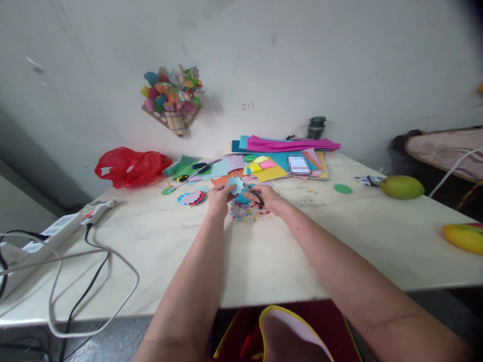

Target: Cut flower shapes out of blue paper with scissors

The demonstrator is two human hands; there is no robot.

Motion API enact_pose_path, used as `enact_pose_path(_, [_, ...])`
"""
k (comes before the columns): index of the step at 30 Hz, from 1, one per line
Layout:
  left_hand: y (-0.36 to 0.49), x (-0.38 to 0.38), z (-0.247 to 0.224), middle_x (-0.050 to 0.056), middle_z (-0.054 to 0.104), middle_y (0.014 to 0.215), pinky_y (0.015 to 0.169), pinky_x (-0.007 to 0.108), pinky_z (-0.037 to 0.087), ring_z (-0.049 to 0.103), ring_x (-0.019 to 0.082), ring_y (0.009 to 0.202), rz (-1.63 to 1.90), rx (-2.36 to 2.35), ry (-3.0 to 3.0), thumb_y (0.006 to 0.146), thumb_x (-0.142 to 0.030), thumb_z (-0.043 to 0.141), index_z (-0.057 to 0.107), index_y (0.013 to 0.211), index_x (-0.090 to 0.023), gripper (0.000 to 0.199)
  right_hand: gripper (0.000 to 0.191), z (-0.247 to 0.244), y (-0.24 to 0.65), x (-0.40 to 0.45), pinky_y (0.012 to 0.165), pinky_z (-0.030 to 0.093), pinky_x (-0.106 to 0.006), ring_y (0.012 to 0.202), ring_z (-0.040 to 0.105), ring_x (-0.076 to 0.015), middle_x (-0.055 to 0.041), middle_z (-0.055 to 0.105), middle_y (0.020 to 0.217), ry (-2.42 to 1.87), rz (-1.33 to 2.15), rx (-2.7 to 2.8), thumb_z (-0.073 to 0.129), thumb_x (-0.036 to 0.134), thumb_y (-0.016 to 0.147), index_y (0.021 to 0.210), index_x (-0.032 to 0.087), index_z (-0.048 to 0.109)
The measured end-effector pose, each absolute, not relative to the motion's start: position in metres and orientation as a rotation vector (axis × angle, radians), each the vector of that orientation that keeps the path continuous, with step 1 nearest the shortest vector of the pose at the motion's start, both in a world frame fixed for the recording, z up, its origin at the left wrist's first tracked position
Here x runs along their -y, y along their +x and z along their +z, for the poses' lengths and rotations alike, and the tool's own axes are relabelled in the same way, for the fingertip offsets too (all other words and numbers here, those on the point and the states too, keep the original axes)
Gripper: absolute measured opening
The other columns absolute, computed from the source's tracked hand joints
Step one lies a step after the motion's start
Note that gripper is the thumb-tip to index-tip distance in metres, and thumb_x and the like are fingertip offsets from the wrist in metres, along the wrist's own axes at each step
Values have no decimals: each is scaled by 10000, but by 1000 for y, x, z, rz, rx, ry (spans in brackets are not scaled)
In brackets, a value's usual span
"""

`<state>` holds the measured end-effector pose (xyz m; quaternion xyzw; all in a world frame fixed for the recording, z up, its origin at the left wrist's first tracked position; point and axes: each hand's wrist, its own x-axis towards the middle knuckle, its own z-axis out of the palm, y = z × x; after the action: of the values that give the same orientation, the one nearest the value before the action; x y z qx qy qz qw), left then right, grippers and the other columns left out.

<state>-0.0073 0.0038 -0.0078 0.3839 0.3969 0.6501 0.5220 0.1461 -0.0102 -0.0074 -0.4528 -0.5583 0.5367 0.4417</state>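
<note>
My left hand (219,196) pinches a light blue scalloped paper flower (236,186) by its left side. In my right hand (269,198) is a pair of scissors (257,196), its fingers closed round the dark handles and its blades beside the flower's right edge. Below both hands a blue round piece (243,196) is partly hidden. Small paper scraps (243,214) in several colours lie scattered under it. To the left of my left hand rests a pile of scalloped paper flowers (192,198) in lilac, blue and red.
Behind my hands lie coloured paper sheets (273,173), a second pair of scissors (202,166) and a red plastic bag (130,166). A power strip (60,231) with loose cables is at the left. A green mango (402,187) and a green paper disc (342,188) lie at the right.
</note>
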Motion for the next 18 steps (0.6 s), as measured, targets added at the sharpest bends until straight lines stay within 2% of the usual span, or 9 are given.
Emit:
enact_pose_path(5, [-13, -5, -9, 8, 622, 542, 609, 299, 538, 591, 128, 521, 1482, -914, 942, 382, -268, 840, 598, 556, -133, 327, 304, -4, 158, 11, 277, 196, -152, 336, 417, -51, 26, 532, 454, -1156, 1399, 1392, 776, 343, 712, 668, 145, 549])
enact_pose_path(8, [-14, -3, -9, 19, 638, 558, 577, 277, 529, 599, 130, 523, 1424, -906, 972, 393, -249, 842, 608, 565, -129, 314, 303, -4, 165, 10, 269, 196, -156, 358, 467, -61, 10, 572, 504, -1104, 1411, 1407, 774, 356, 718, 692, 142, 561])
enact_pose_path(13, [-14, -1, -9, 29, 653, 586, 550, 252, 524, 612, 130, 530, 1305, -884, 1040, 411, -249, 853, 617, 564, -123, 308, 297, -7, 170, 3, 291, 223, -157, 396, 511, -72, 8, 606, 545, -1059, 1366, 1366, 807, 307, 655, 786, 136, 602])
enact_pose_path(18, [-15, 0, -12, 39, 663, 591, 539, 259, 533, 610, 132, 510, 1191, -875, 1132, 444, -259, 861, 640, 573, -121, 291, 406, -8, 169, 0, 337, 230, -169, 443, 523, -87, 19, 606, 558, -983, 1313, 1246, 836, 292, 549, 844, 149, 597])
